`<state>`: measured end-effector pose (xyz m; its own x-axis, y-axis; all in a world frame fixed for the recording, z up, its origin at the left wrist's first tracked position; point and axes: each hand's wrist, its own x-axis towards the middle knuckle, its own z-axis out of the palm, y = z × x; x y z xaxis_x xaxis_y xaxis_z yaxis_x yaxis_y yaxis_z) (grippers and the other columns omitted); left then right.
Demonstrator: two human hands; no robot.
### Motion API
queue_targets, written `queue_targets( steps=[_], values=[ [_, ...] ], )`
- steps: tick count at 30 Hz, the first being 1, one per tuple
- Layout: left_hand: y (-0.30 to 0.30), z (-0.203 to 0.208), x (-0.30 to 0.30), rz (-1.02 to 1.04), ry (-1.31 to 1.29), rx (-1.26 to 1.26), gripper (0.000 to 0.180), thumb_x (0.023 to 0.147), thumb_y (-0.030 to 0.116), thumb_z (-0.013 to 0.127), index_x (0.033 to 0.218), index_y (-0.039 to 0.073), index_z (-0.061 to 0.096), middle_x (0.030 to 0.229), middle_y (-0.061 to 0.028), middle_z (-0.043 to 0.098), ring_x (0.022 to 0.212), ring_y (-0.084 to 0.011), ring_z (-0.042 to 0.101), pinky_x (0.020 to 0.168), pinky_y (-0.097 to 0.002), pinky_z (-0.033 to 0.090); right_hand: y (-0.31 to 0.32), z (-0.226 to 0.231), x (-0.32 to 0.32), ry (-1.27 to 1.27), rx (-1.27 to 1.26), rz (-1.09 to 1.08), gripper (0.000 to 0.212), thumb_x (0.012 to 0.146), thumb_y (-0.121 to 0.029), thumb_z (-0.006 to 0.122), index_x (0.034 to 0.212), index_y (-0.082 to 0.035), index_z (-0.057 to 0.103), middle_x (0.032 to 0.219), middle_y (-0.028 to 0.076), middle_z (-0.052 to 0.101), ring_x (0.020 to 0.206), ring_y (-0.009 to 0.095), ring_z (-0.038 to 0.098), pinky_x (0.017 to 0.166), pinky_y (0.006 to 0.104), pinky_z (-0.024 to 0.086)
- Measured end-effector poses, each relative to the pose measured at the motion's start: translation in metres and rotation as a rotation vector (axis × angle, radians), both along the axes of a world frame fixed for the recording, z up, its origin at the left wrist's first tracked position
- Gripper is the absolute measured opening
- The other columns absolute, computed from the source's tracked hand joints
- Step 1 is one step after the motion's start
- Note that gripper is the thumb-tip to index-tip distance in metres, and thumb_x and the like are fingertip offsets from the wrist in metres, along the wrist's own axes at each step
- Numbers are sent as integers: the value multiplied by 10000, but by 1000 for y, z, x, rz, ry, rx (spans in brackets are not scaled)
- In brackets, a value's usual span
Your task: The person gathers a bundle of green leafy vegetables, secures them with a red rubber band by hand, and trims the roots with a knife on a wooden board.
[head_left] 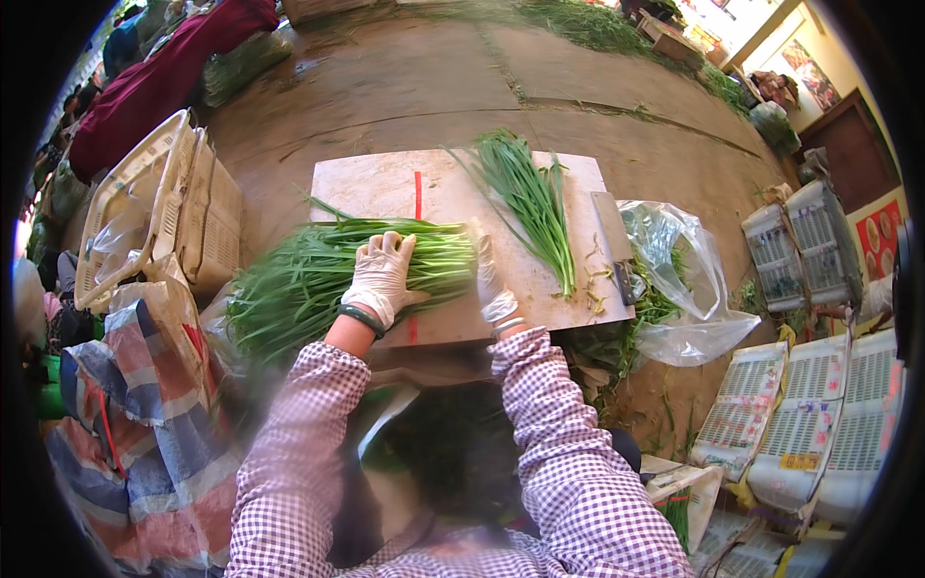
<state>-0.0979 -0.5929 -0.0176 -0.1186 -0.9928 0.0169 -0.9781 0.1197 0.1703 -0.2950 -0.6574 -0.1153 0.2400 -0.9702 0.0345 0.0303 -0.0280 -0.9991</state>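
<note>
A thick bundle of garlic chives lies across the left part of the white board, its leaves spilling past the left edge. My left hand, in a thin white glove, presses down on the bundle with its fingers curled over the stalks. At the pale stem ends, my gloved right hand stands on edge, fingers stretched out and its palm side against the ends. A smaller bunch of chives rests on the board's right half. A cleaver lies along the right edge. A red stripe crosses the board.
Right of the board sits a clear plastic bag with green scraps. Light plastic crates stand at the right, and a cream crate at the left. A striped woven sack lies near left. Greens cover the far floor.
</note>
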Motion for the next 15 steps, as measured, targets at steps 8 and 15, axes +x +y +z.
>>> queue_targets(
  steps=[8,15],
  values=[
    [0,-8,13,40,-9,13,891,593,464,894,1315,94,525,1220,-127,514,1174,-320,474,998,-454,397,40,78,29,1415,-982,382,829,910,-316,601,1592,-55,207,1642,205,218,1530,340,209,1235,491,168],
    [4,-9,16,4,100,-37,1122,563,498,886,1450,14,397,1358,-186,459,1281,-366,421,1104,-462,332,10,42,50,1358,-937,302,603,929,-133,463,1510,-5,358,1551,218,391,1431,346,392,1172,467,313]
  ],
)
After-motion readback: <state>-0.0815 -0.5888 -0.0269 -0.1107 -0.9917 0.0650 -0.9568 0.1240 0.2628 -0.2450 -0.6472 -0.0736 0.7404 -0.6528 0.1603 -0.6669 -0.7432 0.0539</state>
